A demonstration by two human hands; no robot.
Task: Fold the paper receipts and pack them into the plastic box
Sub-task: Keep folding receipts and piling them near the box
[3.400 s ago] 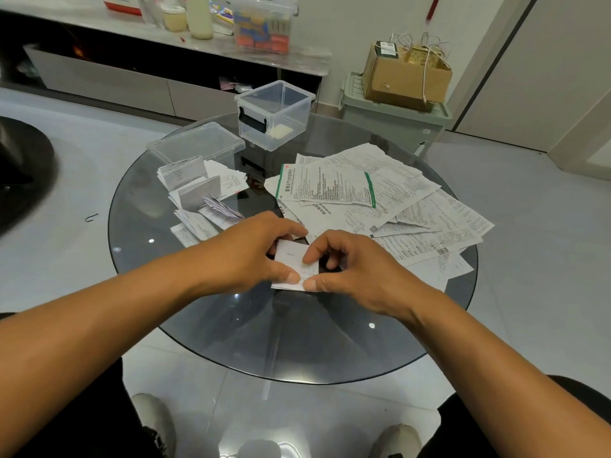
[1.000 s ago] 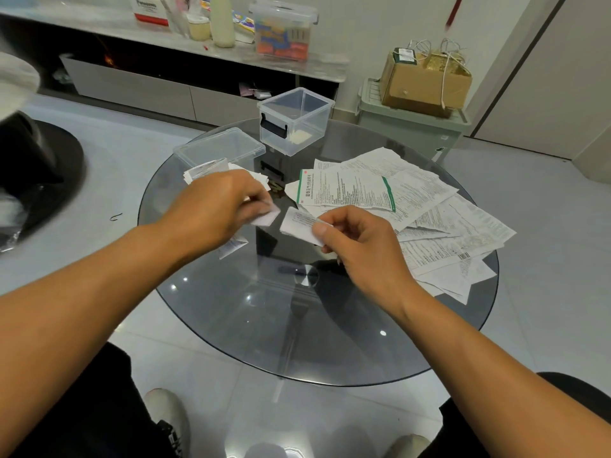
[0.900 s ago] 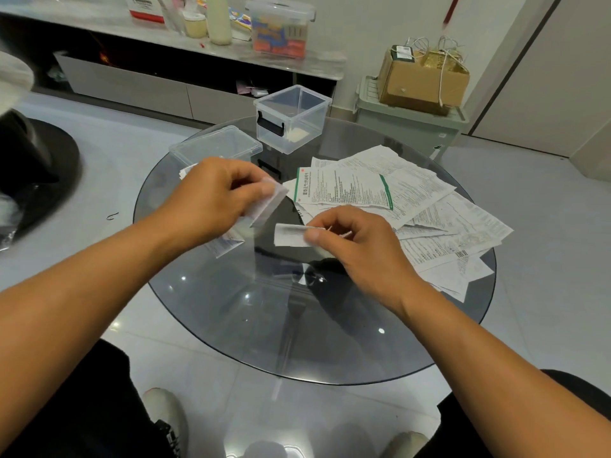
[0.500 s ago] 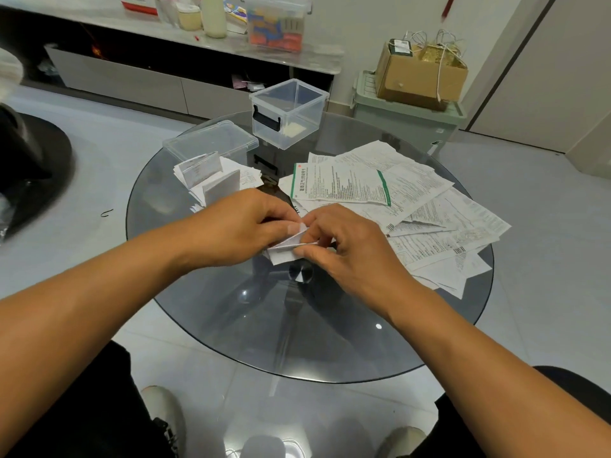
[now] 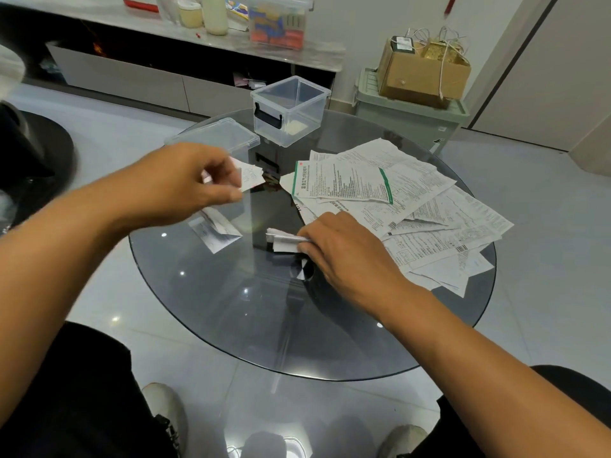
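Left hand [image 5: 185, 180]: raised over the glass table [image 5: 231, 309], fingers loosely curled, nothing visibly gripped. Right hand [image 5: 344, 249]: low, pinching a folded receipt [image 5: 284, 241] on the glass, long axis left-right. Plastic box [image 5: 291, 110]: open, upright at the far edge, pale folded paper inside. Unfolded receipts [image 5: 413, 206]: heaped right.

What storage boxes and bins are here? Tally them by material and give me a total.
Clear plastic boxes: 2 (open table box, lidded shelf box)
Brown cardboard box: 1
Pale green plastic bin: 1
Total: 4
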